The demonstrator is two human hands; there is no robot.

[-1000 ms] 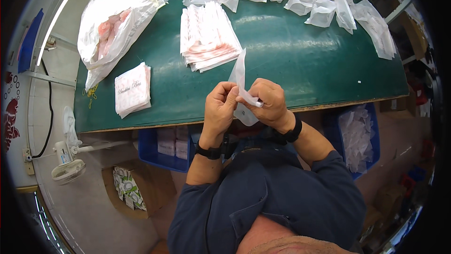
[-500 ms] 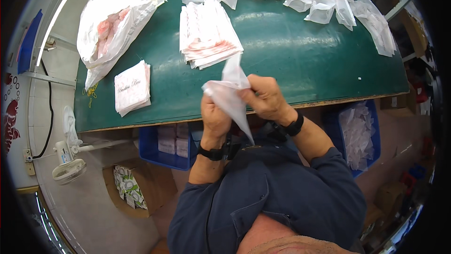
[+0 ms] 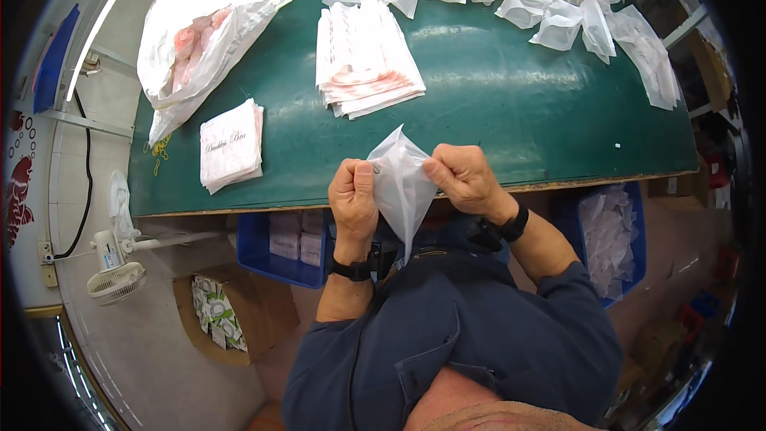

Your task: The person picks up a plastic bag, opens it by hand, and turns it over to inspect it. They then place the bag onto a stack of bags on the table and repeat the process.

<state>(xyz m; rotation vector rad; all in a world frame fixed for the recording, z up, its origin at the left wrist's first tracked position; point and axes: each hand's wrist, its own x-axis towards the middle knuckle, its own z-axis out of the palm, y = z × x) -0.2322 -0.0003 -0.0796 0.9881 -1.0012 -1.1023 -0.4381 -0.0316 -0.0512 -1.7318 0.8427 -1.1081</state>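
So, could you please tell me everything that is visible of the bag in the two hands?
The bag is whitish and translucent, like thin, soft plastic, with creases and a small dark mark near its left side. The left hand and right hand grip its opposite sides at the table's near edge, spreading it into a kite-like shape, one tip up, a longer one down. Whether it contains anything is unclear.

The left hand [image 3: 353, 198] is curled up, with its thumb [image 3: 363, 177] pointing away from the body. The right hand [image 3: 469, 180] is curled too, and its thumb leans toward the left hand (the two hands don't touch). The left forearm [image 3: 345, 299] goes almost straight out, and the right forearm [image 3: 546, 246] slants in.
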